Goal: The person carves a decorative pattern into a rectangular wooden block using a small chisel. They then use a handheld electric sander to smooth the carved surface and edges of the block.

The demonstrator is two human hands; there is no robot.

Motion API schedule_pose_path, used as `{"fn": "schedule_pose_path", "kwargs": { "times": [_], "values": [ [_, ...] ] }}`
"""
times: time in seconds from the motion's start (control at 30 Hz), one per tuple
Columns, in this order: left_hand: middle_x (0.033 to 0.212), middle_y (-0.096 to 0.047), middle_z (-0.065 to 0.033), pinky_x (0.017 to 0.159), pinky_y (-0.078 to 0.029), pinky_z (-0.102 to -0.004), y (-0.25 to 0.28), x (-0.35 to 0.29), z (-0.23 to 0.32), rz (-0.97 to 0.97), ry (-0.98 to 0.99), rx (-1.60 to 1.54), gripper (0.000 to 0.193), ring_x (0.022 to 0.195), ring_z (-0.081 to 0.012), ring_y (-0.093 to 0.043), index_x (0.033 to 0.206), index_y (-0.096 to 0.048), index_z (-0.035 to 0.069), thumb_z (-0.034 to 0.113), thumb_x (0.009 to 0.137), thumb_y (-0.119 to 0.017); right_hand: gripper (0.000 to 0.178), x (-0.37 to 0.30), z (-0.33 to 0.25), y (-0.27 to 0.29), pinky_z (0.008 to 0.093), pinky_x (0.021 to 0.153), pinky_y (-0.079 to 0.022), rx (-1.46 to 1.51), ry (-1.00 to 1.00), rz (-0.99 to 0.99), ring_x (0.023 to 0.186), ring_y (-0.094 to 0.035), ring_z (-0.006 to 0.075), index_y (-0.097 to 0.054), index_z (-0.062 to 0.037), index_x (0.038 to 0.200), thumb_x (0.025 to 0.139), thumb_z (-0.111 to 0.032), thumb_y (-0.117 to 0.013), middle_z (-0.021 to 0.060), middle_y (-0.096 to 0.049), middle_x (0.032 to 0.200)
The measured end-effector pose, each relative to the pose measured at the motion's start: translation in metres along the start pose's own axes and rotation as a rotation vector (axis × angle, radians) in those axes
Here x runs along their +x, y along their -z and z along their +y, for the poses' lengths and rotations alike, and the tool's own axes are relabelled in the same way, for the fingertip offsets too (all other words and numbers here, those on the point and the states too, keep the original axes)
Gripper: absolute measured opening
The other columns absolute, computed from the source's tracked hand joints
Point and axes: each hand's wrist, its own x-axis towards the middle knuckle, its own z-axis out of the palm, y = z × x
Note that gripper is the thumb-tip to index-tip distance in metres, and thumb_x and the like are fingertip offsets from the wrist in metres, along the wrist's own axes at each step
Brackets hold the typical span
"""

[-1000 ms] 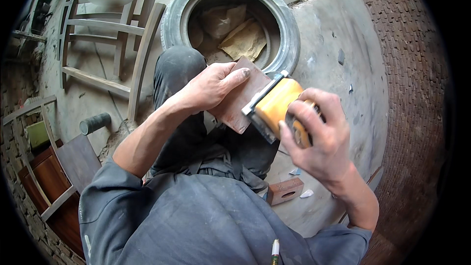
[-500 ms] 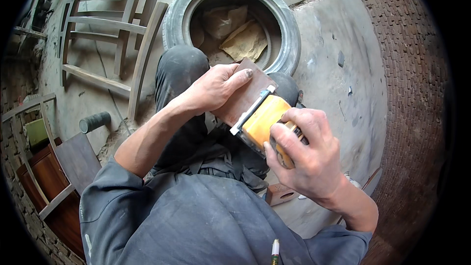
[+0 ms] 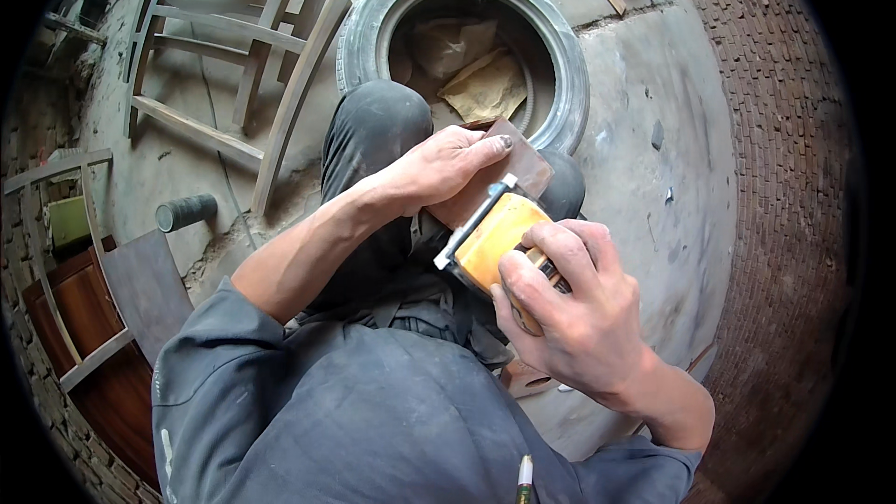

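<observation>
My left hand (image 3: 457, 165) is closed round the far left side of a flat brown wooden board (image 3: 516, 166), its thumb lying along the top face. The board is held over my lap, between my knees. In my right hand (image 3: 579, 303) is a yellow power sander (image 3: 504, 235) with a dark grip, my fingers wrapped round its body. The sander's pad edge, with a pale clamp strip, lies against the near end of the board. How much of the pad touches the wood is hidden beneath the tool.
A large dusty tyre (image 3: 353, 42) lies past my knees, with yellowish sheets (image 3: 485, 86) inside. Wooden chair frames (image 3: 289, 112) stand at the left, near a dark cylinder (image 3: 187, 213). A brown block with a hole (image 3: 525, 379) sits beside my right thigh. Brick paving (image 3: 775, 177) runs along the right.
The sander has shifted slightly toward me and left, uncovering more of the board's right corner. The surroundings slide right at the top of the view as my head turns a little.
</observation>
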Motion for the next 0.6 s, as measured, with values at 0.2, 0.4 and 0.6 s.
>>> {"fn": "schedule_pose_path", "kwargs": {
  "times": [0.2, 0.4, 0.6],
  "values": [
    [0.096, -0.073, -0.0051, 0.071, -0.056, -0.0279, 0.002, 0.006, -0.017, -0.001, -0.030, -0.077, 0.047, 0.080, -0.0103, -0.067, 0.110, -0.074, -0.002, 0.038, 0.112, -0.051, 0.033, -0.012, -0.003, 0.007, 0.0315, 0.057, -0.056, -0.035, -0.039, -0.043, 0.097, -0.064, 0.0267, -0.071, -0.0186, 0.101, 0.071, -0.014, -0.083, 0.0026, -0.062, 0.108],
    [0.082, -0.068, -0.0036, 0.058, -0.048, -0.0284, -0.001, -0.005, 0.014, 0.030, 0.130, 0.031, 0.055, 0.068, -0.0107, -0.061, 0.099, -0.072, 0.002, 0.046, 0.112, -0.042, 0.034, 0.008, -0.012, -0.001, 0.0333, 0.060, -0.057, 0.029, -0.003, -0.004, 0.099, -0.063, 0.0268, -0.070, -0.0161, 0.103, 0.072, -0.013, -0.083, 0.0037, -0.061, 0.109],
    [0.099, -0.070, -0.0028, 0.081, -0.051, -0.0302, -0.007, 0.002, -0.023, 0.138, -0.006, -0.122, 0.049, 0.088, -0.0100, -0.061, 0.112, -0.071, -0.004, 0.038, 0.113, -0.047, 0.035, -0.032, -0.010, 0.009, 0.0356, 0.067, -0.056, 0.040, -0.173, -0.005, 0.097, -0.064, 0.0284, -0.071, -0.0124, 0.102, 0.070, -0.012, -0.086, 0.0058, -0.062, 0.108]
  ]
}}
